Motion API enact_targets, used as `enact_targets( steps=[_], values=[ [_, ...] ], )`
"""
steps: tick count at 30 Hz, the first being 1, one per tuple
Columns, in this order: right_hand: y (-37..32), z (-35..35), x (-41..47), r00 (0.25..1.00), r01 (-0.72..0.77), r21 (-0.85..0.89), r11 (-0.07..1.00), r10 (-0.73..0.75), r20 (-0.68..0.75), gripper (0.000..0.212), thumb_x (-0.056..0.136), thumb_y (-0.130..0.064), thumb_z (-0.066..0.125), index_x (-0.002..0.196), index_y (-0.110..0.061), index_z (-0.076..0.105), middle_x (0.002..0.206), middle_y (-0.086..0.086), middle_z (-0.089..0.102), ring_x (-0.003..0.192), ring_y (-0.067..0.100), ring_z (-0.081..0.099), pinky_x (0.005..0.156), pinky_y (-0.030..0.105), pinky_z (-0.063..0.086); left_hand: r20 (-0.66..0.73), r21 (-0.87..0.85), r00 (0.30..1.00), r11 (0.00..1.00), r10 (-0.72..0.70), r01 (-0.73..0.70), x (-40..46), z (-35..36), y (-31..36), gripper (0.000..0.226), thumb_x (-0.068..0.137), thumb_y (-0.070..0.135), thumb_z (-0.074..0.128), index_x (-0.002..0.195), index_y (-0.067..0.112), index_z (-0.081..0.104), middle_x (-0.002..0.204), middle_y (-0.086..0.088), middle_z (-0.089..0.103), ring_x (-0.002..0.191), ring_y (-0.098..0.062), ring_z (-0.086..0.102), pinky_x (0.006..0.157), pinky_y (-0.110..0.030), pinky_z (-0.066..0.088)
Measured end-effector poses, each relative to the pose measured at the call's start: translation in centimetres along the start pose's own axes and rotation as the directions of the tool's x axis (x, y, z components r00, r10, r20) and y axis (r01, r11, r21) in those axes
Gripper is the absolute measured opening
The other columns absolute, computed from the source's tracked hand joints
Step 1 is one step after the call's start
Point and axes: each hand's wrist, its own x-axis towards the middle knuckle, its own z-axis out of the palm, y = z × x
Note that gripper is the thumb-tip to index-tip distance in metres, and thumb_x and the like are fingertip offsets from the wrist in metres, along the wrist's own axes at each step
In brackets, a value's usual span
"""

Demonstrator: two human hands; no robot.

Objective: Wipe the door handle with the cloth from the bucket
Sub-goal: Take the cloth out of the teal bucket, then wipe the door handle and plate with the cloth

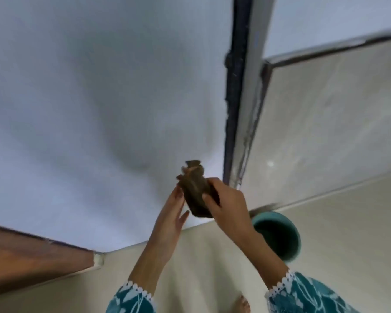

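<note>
Right hand [224, 199]: clenched round a bunched, dark brown cloth [195, 190], held up in mid-air near the centre of view. Left hand [171, 213]: fingers loosely spread, palm against the cloth's 9 o'clock side, steadying rather than gripping. Teal bucket [291, 242]: on the floor at 4 o'clock from the hands, its inside dark, contents not discernible. Progress: cloth is out of the bucket and in hand; wiping is not begun, and the door handle is not in view, so the whole wipe appears to remain. Surroundings: pale grey-white wall [88, 98] filling the upper left; dark vertical frame edge [233, 109] at 12 o'clock; cream tiled floor [325, 132]; brown wooden panel [32, 256] at 8 o'clock. Patterned teal sleeves [307, 294], lace-trimmed, at the lower edge.
</note>
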Motion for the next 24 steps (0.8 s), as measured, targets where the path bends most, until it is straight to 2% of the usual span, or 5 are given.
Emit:
enact_targets(
  steps=[5,10,17,21,24],
  values=[
    [-9.4,5.4,-0.7,0.961,0.05,0.343,0.938,-0.139,0.238,0.021,0.09,-0.02,0.051,0.11,-0.018,0.057,0.09,-0.003,0.065,0.078,0.006,0.06,0.068,0.005,0.044,0.028,-0.206,0.998,0.977,0.063,-0.056,-4.3,-7.7,4.6,0.055,0.081,0.049,0.061,0.125,0.017,0.06,0.126,-0.017,0.061,0.12,-0.031,0.057,0.096,-0.048,0.047],
    [-17.2,12.2,-2.0,0.927,-0.22,0.628,0.746,-0.041,0.373,0.023,0.093,-0.026,0.052,0.115,-0.023,0.049,0.107,0.006,0.067,0.097,0.022,0.064,0.082,0.034,0.057,-0.077,-0.25,0.99,0.959,0.119,-0.135,-9.5,-18.1,7.9,0.05,0.088,0.04,0.049,0.126,0.009,0.056,0.124,-0.017,0.063,0.114,-0.034,0.061,0.094,-0.048,0.049],
    [-25.7,21.3,-3.0,0.978,0.205,0.209,0.956,-0.206,-0.014,0.019,0.089,-0.024,0.055,0.108,-0.022,0.058,0.104,-0.006,0.063,0.094,0.008,0.057,0.08,0.015,0.044,-0.281,-0.324,0.942,0.906,0.183,-0.273,-13.9,-28.2,10.8,0.035,0.081,0.018,0.058,0.113,0.005,0.062,0.103,-0.015,0.072,0.097,-0.03,0.069,0.076,-0.039,0.058],
    [-29.7,23.5,-4.3,0.912,0.311,0.301,0.902,-0.372,0.172,0.05,0.08,-0.051,0.053,0.12,-0.022,0.055,0.096,-0.014,0.058,0.082,0.001,0.056,0.074,0.017,0.05,-0.314,-0.298,0.921,0.898,0.23,-0.325,-14.5,-30.9,12.0,0.02,0.083,0.003,0.057,0.1,0.003,0.068,0.092,-0.015,0.073,0.088,-0.024,0.071,0.069,-0.032,0.058],
    [-30.4,24.5,-3.4,0.884,0.371,0.268,0.889,-0.427,0.19,0.048,0.082,-0.04,0.062,0.123,-0.019,0.051,0.097,-0.012,0.057,0.08,0.002,0.055,0.069,0.006,0.044,-0.289,-0.288,0.92,0.893,0.264,-0.347,-14.6,-32.3,12.6,0.022,0.076,0.005,0.06,0.096,0.003,0.068,0.09,-0.013,0.073,0.086,-0.022,0.071,0.069,-0.031,0.057]
  ],
)
